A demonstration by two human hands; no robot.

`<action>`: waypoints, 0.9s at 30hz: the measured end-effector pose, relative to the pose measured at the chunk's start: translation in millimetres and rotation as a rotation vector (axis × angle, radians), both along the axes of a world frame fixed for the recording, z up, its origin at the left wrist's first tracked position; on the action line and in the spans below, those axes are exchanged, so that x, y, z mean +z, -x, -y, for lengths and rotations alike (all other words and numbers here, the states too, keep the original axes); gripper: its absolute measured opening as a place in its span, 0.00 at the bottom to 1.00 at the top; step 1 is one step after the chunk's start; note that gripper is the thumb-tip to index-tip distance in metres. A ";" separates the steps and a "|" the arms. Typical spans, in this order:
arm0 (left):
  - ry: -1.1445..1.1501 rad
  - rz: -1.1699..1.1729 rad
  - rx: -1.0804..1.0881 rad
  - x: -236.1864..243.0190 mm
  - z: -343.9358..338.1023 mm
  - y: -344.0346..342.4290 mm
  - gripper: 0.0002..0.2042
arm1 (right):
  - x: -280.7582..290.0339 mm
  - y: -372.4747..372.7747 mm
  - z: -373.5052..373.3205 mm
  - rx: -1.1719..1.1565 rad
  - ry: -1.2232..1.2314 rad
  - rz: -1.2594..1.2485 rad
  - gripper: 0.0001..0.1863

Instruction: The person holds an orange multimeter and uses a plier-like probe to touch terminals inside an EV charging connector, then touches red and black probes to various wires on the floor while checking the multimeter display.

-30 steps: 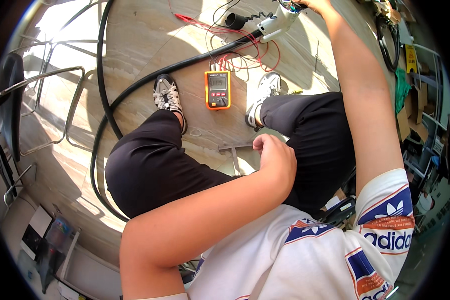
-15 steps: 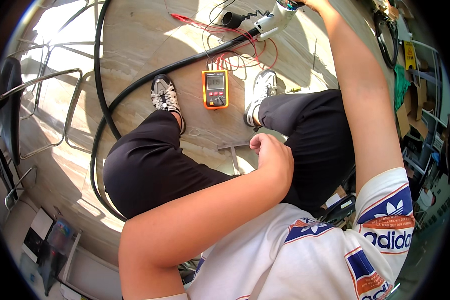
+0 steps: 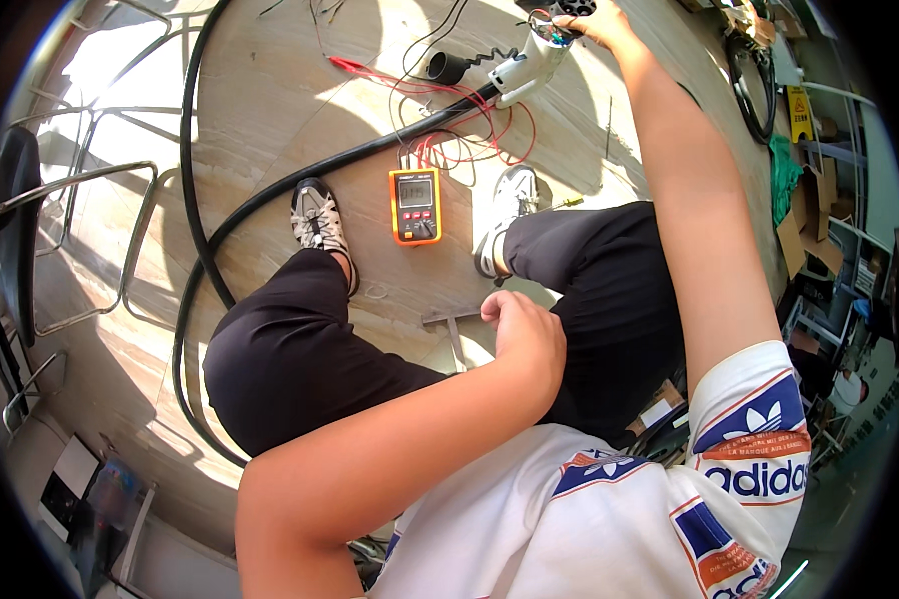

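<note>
Nearest, the left hand (image 3: 525, 334) curls loosely by the right thigh (image 3: 619, 290), its palm hidden, so I cannot tell if it is fully closed. A grey bar (image 3: 455, 341) lies just beyond it. Farther, the meter (image 3: 416, 208) sits on the floor between the shoes (image 3: 318, 218), a black cable (image 3: 370, 146) behind it. Farthest, the white plug (image 3: 529, 68) leans up to the right hand (image 3: 575, 22), which pinches its black end (image 3: 574, 7), wires showing just below
</note>
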State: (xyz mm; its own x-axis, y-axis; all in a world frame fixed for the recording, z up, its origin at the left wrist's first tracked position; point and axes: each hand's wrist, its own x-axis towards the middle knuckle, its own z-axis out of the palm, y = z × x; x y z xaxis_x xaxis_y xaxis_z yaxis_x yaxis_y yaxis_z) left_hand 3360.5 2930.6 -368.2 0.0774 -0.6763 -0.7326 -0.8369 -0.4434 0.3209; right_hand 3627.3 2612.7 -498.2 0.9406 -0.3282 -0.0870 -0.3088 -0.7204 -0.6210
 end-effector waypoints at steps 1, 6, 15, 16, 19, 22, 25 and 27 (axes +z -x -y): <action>-0.019 0.004 0.009 -5.1 -1.1 2.7 0.14 | 0.4 -0.5 -10.2 -0.028 0.001 -0.014 0.28; 0.005 0.013 -0.021 -1.5 -0.5 0.1 0.14 | -17.5 -5.5 20.8 -0.022 0.215 -0.100 0.41; 0.011 0.026 0.000 -3.5 -3.7 4.3 0.13 | -27.1 -7.6 28.0 0.058 0.245 -0.045 0.38; 0.002 0.025 0.013 -4.3 -7.6 4.7 0.13 | -6.2 -7.4 -4.8 0.072 0.112 -0.059 0.34; 0.029 0.019 -0.034 -1.9 -3.6 4.9 0.13 | -14.2 1.7 25.2 -0.001 0.086 0.053 0.32; 0.002 0.006 -0.025 -4.8 -6.2 3.9 0.14 | 8.5 0.6 -12.2 -0.065 0.051 -0.112 0.31; -0.003 -0.030 -0.029 -7.1 -5.2 3.4 0.16 | 17.4 4.5 -21.7 -0.086 0.046 -0.123 0.32; 0.014 -0.035 -0.042 -6.7 -2.0 4.0 0.16 | 2.8 3.5 4.2 -0.051 0.092 -0.025 0.32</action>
State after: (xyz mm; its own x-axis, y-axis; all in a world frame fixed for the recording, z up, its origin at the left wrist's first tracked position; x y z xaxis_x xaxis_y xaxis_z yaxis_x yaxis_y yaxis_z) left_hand 3356.5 2932.6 -374.9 0.0227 -0.6886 -0.7248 -0.8429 -0.4030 0.3565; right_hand 3623.9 2608.5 -495.4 0.9203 -0.3836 -0.0771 -0.3612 -0.7569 -0.5446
